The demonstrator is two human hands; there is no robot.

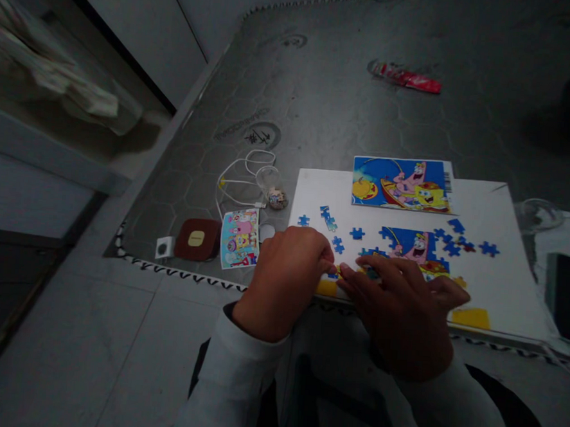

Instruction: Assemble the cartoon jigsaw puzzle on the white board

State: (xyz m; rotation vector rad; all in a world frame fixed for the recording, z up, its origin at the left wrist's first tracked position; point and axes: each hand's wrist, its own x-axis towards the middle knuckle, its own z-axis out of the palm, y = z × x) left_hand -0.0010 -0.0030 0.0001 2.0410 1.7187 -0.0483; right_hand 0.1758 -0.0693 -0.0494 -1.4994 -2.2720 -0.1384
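My left hand (290,278) is closed, its fingertips pinching a small blue-and-yellow puzzle piece (338,269) at the front of a white board (315,189). From the other side my right hand (405,304) meets it, thumb and finger closed at the same piece. The right hand's other fingers stretch over a partly joined cartoon puzzle (416,242) and cover some of it. Loose blue pieces (358,233) lie above my hands, with more pieces (451,247) right of the joined part. A yellow piece (472,317) lies beside my right wrist.
A cartoon picture card (400,184) lies at the board's back. To the left are another picture card (239,238), a brown box (197,238), a white cable (229,171) and a clear cup (269,180). A red packet (409,78) lies farther back; a dark device (568,296) is right.
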